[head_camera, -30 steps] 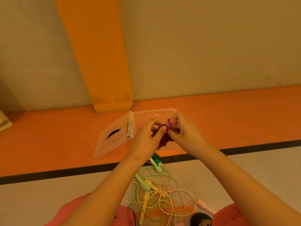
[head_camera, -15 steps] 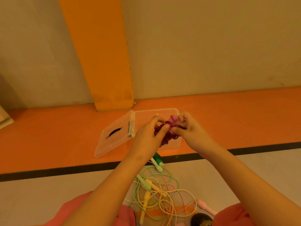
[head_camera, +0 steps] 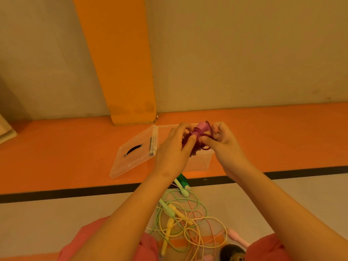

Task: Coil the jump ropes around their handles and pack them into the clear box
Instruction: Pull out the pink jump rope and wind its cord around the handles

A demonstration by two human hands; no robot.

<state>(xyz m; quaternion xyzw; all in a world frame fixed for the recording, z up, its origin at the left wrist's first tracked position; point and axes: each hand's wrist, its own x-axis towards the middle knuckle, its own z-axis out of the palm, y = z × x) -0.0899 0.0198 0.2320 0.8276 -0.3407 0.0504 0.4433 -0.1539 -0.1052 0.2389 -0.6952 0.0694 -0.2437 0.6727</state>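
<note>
Left hand grips the coiled magenta jump rope while right hand pinches its loose loop, both held above the open clear box, apparently for packing.

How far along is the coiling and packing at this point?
Done: a dark green rope looks coiled, lying on the floor in front of the open clear box. In hand: left hand and right hand hold the magenta jump rope, partly wound around its handle. Left: the loose tangle of green, yellow and pink ropes; nothing visibly packed.
</note>
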